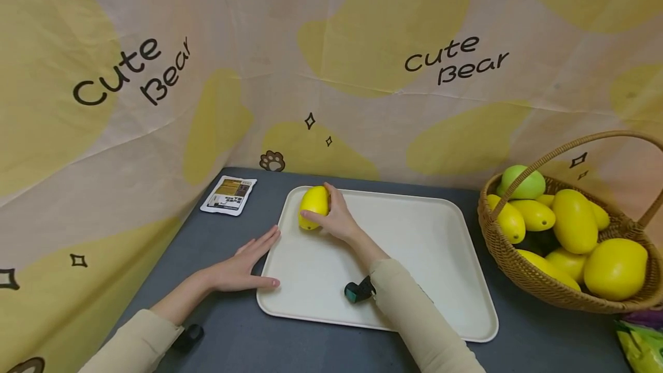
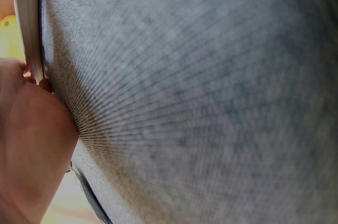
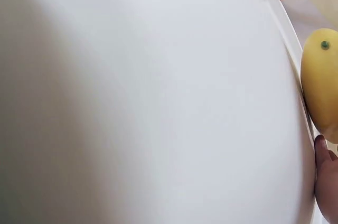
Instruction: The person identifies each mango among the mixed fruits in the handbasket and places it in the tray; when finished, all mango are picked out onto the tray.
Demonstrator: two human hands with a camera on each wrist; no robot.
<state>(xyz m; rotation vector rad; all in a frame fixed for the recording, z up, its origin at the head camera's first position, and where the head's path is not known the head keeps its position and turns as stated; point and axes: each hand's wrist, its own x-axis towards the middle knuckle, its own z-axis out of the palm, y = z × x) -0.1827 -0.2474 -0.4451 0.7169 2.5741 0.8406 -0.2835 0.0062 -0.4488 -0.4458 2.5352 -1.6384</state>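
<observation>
R hand: thumb & fingers curled round a yellow mango, parted only by the fruit's width; thumb across its near side, fingertips at its far R side.
Mango: within the R fingers, long axis pointing roughly away from the person, at the far L corner of a cream tray; tray contact, can't tell. Green stem spot visible in R wrist view.
L hand: fingers approx. straight & close together, thumb spread well away; holds nothing. Fingertips at tray's L rim, thumb tip over same rim, nearer the person.
Tray: under the R fingers, extending to their R; lies flat on a grey table.
Foil packet: flat on table, beyond L fingers & L of R fingers, apart from both.
Wicker basket: well R of R fingers, handle up; holds several mango-shaped yellow fruits, a lg. rounded yellow fruit & a green fruit.
Green-purple packet: nr. side of basket, far R of all fingers, partly cut off.
Cloth: beyond the fingers, printed "Cute Bear" w/ yellow patches.
</observation>
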